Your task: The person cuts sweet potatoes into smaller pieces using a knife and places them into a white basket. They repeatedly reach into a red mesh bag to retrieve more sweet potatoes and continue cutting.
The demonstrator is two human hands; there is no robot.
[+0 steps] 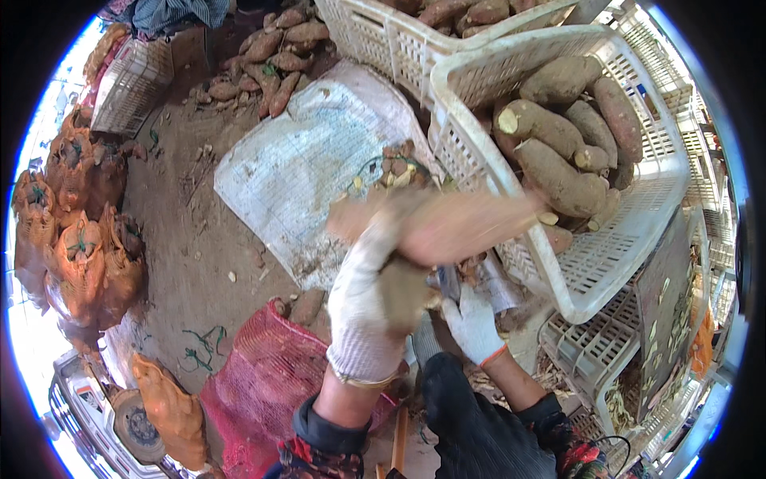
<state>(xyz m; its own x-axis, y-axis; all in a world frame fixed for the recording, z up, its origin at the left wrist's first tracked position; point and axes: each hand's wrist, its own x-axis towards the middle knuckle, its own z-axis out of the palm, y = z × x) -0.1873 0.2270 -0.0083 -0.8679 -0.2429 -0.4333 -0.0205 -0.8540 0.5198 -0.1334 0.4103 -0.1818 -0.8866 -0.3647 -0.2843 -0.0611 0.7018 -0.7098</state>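
My left hand, in a white knit glove, is raised and grips a long sweet potato, blurred by motion. Its tip reaches over the near rim of a white plastic crate. Another blurred root shape shows left of the glove; whether it is a separate piece I cannot tell. Lower down, my right hand, gloved too, is closed around a dark knife-like tool, partly hidden behind the left hand. Large soil-covered sweet potatoes, several with cut ends, lie inside the crate.
A red mesh sack of sweet potatoes lies at lower left. Beyond a flattened white woven sack is a root pile. Orange net bags stand at left. A second full crate and a stacked crate flank the first.
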